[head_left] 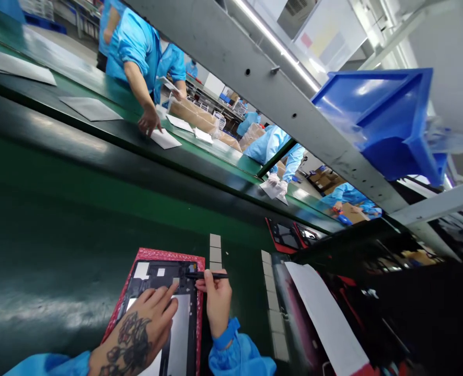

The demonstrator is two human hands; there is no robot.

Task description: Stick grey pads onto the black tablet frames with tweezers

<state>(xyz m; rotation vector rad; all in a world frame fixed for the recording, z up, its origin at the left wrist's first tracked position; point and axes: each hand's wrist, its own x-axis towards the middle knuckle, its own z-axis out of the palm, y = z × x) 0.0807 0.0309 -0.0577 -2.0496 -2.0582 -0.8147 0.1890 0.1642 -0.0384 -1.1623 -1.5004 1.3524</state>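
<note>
A black tablet-like housing point(194, 324) with white and silver patches lies on pink bubble wrap point(169, 254) on the green bench. My left hand point(145, 318) rests on the housing, fingers stretched out. Its fingertips are by a small grey pad point(175, 282) near the upper middle. At the housing's right edge, my right hand point(218, 300) pinches a slim black pen-shaped tool point(219, 275). The tool lies nearly level, its left end over the upper right of the housing; its exact kind is unclear. Just beyond my right hand runs a strip of grey square pads point(215, 254).
A second pad strip point(273, 300) lies further right, beside a long white sheet point(325, 318). Two more black housings point(284, 235) sit beyond. A conveyor carries white sheets point(92, 108); a co-worker's hand point(150, 119) touches one. A blue bin point(376, 109) hangs upper right.
</note>
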